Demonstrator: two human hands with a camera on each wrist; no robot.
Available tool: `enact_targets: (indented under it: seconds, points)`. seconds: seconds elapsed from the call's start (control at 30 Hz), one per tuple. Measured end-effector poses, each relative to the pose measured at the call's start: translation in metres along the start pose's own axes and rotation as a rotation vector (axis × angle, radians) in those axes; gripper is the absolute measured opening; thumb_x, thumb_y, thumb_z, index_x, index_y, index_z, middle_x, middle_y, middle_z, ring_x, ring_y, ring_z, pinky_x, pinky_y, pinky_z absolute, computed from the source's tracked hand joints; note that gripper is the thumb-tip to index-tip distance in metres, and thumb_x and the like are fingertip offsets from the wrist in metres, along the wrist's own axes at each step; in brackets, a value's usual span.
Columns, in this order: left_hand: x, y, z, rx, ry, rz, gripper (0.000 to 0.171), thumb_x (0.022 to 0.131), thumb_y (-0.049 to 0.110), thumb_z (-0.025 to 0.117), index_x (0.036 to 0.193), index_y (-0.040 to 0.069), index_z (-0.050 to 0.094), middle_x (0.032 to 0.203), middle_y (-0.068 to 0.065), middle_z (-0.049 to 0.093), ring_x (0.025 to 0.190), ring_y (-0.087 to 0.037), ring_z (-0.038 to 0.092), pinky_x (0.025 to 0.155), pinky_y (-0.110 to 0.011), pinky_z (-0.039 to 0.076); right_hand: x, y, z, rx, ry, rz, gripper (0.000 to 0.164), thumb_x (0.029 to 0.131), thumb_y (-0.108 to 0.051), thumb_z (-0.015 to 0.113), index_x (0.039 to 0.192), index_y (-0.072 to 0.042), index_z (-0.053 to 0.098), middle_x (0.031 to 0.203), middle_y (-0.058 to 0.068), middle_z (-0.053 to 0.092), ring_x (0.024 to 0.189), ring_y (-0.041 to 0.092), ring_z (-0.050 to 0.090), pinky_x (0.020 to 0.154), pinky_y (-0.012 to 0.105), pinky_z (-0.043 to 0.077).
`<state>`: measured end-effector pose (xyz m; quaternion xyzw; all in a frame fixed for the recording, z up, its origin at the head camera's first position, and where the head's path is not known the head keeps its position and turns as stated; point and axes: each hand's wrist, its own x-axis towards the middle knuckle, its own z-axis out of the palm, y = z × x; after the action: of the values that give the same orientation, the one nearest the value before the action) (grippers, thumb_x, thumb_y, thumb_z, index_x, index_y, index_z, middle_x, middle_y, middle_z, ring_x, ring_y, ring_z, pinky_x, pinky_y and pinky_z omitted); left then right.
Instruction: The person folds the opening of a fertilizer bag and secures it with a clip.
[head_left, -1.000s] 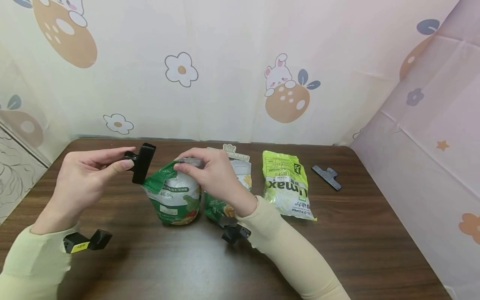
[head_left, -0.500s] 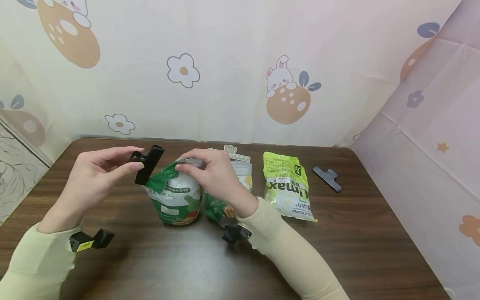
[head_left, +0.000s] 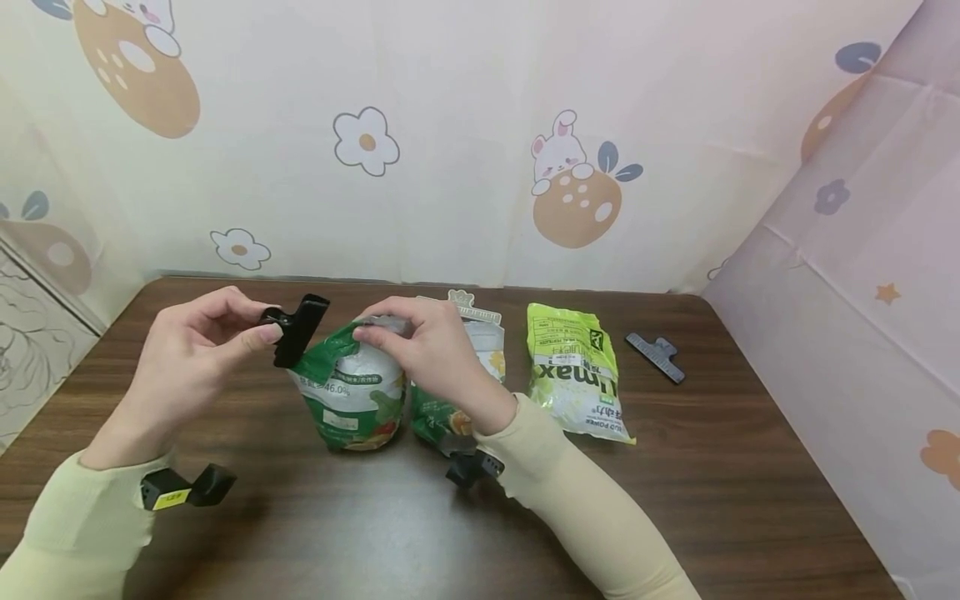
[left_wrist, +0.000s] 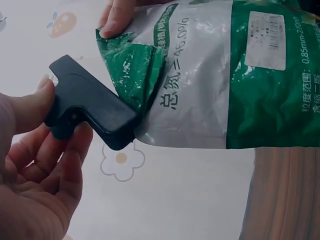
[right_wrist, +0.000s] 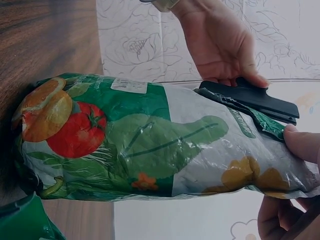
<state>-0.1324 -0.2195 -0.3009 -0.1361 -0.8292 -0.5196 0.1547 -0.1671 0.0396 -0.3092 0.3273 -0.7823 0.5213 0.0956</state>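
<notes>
A green and white printed bag (head_left: 356, 400) stands upright on the table, its top corner folded over. My right hand (head_left: 427, 342) pinches the folded top between thumb and fingers. At the left, my left hand (head_left: 195, 358) holds a black bag clip (head_left: 302, 331) by its handles. In the left wrist view the clip (left_wrist: 92, 102) has its lower end right at the bag's folded green corner (left_wrist: 132, 70). The right wrist view shows the clip (right_wrist: 252, 101) lying along the bag's folded edge, with vegetable pictures on the bag (right_wrist: 140, 140).
Behind my right wrist lies a second green bag (head_left: 431, 412) with a pale crown-topped clip (head_left: 468, 308) on it. Farther right are a yellow-green and white bag (head_left: 573, 371) and a grey clip (head_left: 656, 357). A patterned curtain (head_left: 450, 208) hangs behind the wooden table (head_left: 720, 483).
My left hand and the black clip have shifted slightly right, closer over the bag's folded corner. The right hand keeps its pinch on the bag top.
</notes>
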Motion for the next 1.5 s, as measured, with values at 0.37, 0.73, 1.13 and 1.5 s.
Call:
enact_targets:
  seconds: [0.37, 0.73, 1.13, 1.5]
  points:
    - [0.001, 0.003, 0.008, -0.023, 0.006, 0.161, 0.019, 0.076, -0.014, 0.079, 0.088, -0.001, 0.072, 0.092, -0.002, 0.074, 0.079, -0.008, 0.070, 0.069, -0.016, 0.053, 0.001, -0.001, 0.000, -0.008, 0.001, -0.030, 0.007, 0.089, -0.014, 0.077, 0.096, -0.013, 0.077, 0.091, -0.006, 0.074, 0.081, 0.001, 0.062, 0.057, 0.025, 0.052]
    - [0.002, 0.002, 0.014, 0.044, -0.005, 0.319, 0.030, 0.069, -0.020, 0.080, 0.084, 0.005, 0.075, 0.086, -0.006, 0.070, 0.082, -0.008, 0.067, 0.063, -0.015, 0.050, 0.001, 0.001, -0.001, -0.083, -0.043, -0.071, 0.007, 0.097, -0.013, 0.067, 0.103, -0.009, 0.067, 0.093, -0.002, 0.069, 0.065, 0.007, 0.049, 0.057, 0.025, 0.043]
    - [0.001, 0.008, 0.018, 0.143, -0.019, 0.344, 0.030, 0.070, -0.010, 0.085, 0.086, 0.013, 0.076, 0.086, 0.006, 0.070, 0.077, -0.008, 0.061, 0.052, -0.020, 0.040, 0.001, -0.002, -0.001, -0.089, -0.135, -0.098, 0.008, 0.102, -0.007, 0.054, 0.109, -0.005, 0.049, 0.091, 0.004, 0.062, 0.065, 0.011, 0.044, 0.062, 0.025, 0.037]
    - [-0.001, 0.008, 0.025, 0.179, 0.012, 0.391, 0.033, 0.066, -0.012, 0.087, 0.086, 0.013, 0.077, 0.085, 0.006, 0.070, 0.073, -0.005, 0.055, 0.050, -0.017, 0.038, 0.002, -0.001, -0.001, -0.091, -0.155, -0.113, 0.006, 0.103, -0.004, 0.050, 0.108, -0.004, 0.049, 0.108, 0.006, 0.053, 0.097, 0.017, 0.048, 0.082, 0.028, 0.040]
